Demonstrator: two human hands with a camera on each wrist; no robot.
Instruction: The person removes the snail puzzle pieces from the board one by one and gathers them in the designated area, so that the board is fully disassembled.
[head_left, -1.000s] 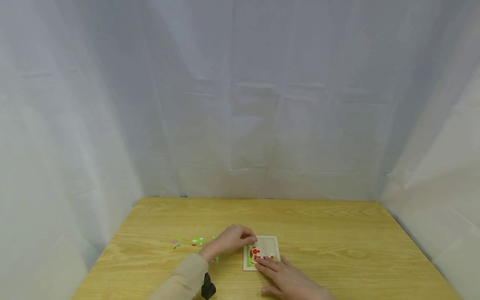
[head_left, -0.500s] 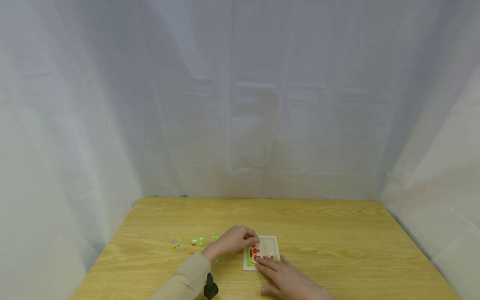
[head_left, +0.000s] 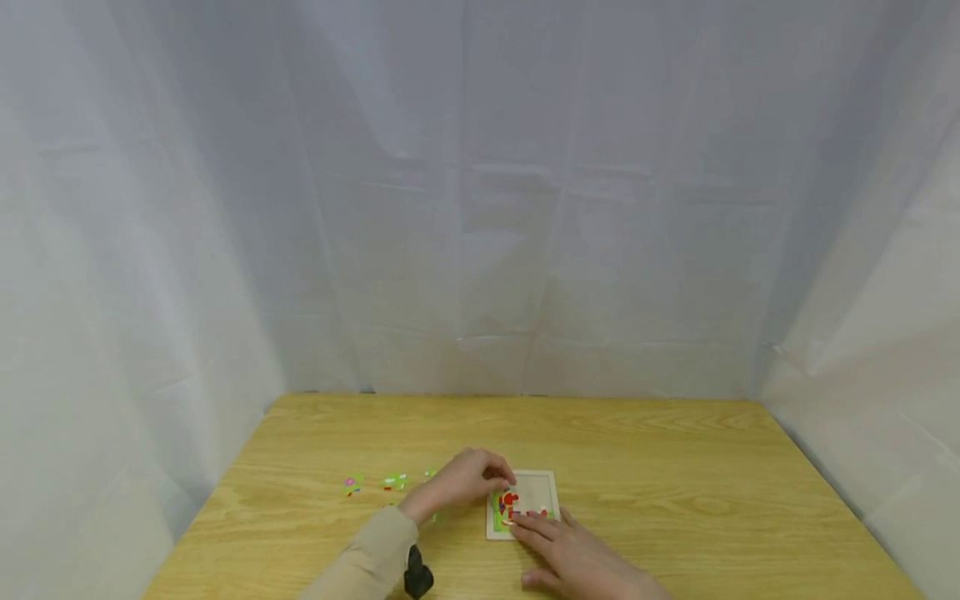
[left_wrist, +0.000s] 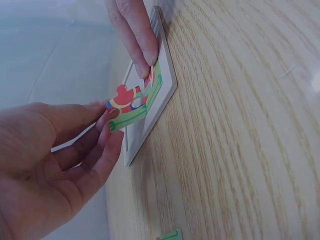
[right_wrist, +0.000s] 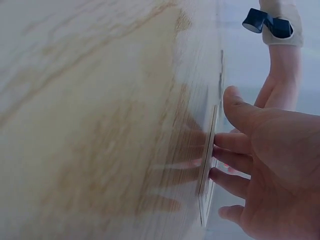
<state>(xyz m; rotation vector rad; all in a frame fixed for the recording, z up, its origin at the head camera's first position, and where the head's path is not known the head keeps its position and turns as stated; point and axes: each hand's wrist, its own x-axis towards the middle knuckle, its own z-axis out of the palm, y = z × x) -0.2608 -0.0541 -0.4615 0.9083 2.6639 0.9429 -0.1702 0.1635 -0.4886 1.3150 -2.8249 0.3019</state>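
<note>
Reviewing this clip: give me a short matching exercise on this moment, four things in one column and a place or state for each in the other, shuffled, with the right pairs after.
Things:
1. left hand
2. right hand
3. puzzle tray
4. loose puzzle pieces

Places or states:
A. lie scattered on the wooden table, on the left hand's side of the tray
B. lies flat on the table between the two hands
C. fingers straight, pressing on the pieces at the tray's near edge
D. fingers curled, holding a red and green piece over the tray

Pairs: 1-D, 2-C, 3-B, 4-A
</note>
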